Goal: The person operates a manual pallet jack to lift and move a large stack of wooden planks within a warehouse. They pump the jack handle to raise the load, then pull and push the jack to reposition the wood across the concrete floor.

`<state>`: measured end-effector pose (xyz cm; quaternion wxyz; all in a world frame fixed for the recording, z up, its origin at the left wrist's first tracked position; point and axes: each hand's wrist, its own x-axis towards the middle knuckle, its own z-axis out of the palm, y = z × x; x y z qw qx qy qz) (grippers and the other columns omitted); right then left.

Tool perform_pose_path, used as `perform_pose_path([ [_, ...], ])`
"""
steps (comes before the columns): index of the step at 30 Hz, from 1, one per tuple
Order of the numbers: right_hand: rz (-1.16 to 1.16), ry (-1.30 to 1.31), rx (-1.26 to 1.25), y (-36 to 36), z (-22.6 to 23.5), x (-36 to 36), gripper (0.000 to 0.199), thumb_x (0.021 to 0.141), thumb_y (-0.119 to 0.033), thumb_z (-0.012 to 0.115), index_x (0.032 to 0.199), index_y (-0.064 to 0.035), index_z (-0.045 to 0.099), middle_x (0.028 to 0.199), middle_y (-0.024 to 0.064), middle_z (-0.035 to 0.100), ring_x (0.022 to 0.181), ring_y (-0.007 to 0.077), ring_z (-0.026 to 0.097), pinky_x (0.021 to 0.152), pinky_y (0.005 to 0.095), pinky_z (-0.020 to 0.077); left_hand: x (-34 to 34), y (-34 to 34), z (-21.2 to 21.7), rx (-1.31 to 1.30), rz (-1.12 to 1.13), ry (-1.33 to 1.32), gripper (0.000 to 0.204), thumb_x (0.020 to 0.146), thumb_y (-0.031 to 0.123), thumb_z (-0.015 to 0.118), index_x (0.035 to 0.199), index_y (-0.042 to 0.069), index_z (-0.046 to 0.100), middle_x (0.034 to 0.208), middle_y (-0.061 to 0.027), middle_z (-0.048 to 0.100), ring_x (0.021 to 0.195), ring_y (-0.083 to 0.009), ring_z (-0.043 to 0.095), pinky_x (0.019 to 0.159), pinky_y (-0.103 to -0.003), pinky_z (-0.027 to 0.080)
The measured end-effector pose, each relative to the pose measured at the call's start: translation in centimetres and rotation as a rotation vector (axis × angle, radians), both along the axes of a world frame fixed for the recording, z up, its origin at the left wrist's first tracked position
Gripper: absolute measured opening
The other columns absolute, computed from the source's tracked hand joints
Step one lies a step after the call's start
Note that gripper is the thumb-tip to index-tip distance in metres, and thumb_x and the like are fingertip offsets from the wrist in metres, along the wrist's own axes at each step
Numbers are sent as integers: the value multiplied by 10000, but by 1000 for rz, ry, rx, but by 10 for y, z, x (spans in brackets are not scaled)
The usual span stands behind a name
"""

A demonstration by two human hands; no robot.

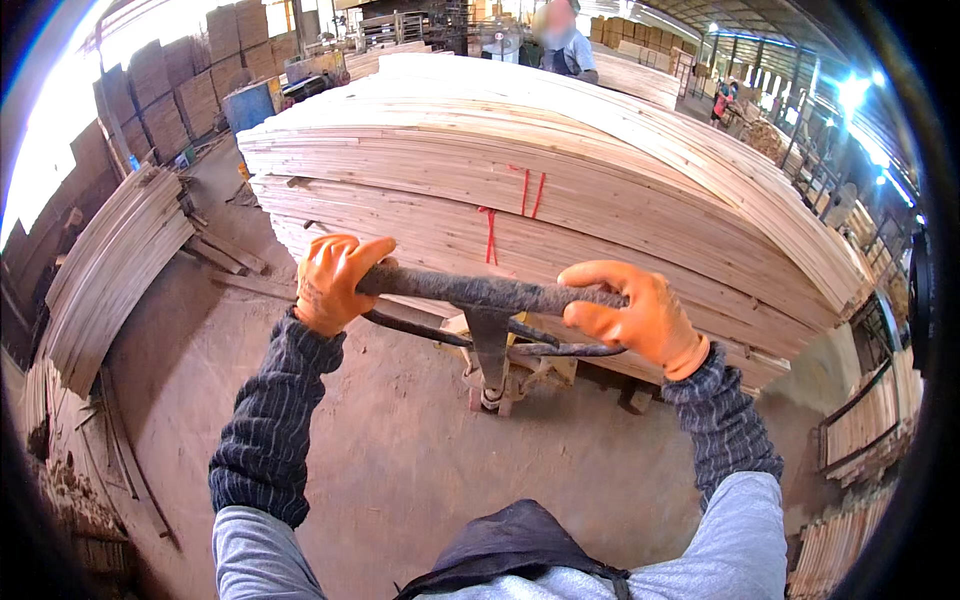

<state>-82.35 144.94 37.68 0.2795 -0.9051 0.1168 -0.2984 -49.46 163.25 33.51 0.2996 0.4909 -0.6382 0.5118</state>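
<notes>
Both of my hands wear orange gloves and grip the dark, worn crossbar of a pallet jack handle (480, 292). My left hand (335, 285) is closed round the bar's left end, with the thumb lying toward the bar. At the other end, the fingers and thumb of my right hand (640, 310) curl round it. Below the bar are curved dark side bars and a yellowish jack body (545, 372), partly hidden by the handle. Just beyond stands a large stack of pale timber boards (400, 185), with red marks on its near side.
Another stack of boards (115, 275) stands at the left, with loose planks on the floor beside it. More wood lies on racks (870, 420) at the right. A person (570, 50) stands behind the timber, another (722, 102) farther right. A blue bin (252, 106) is at the back left.
</notes>
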Motion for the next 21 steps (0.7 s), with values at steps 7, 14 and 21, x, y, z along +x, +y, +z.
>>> perform_pose_path([
  [7,115,-359,-37,-91,24,38,272,926,-266,711,1099,-56,713,928,42,695,709,87,646,614,249,516,20,-90,39,-291,49,135,403,709,40,785,1088,104,663,785,-71,678,713,-291,653,661,-412,499],
  [14,-6,-385,68,-202,64,91,353,921,-346,706,1087,-34,704,814,23,655,623,70,590,556,237,488,89,-219,57,-421,77,487,370,749,59,764,1095,161,682,942,-105,710,852,-313,686,750,-394,545],
  [21,22,-425,5,-259,87,151,293,949,-349,690,1091,-92,700,814,-2,640,642,61,578,545,227,478,147,-270,78,-483,84,551,316,796,47,743,1085,161,682,962,-68,719,867,-225,707,778,-325,559],
])
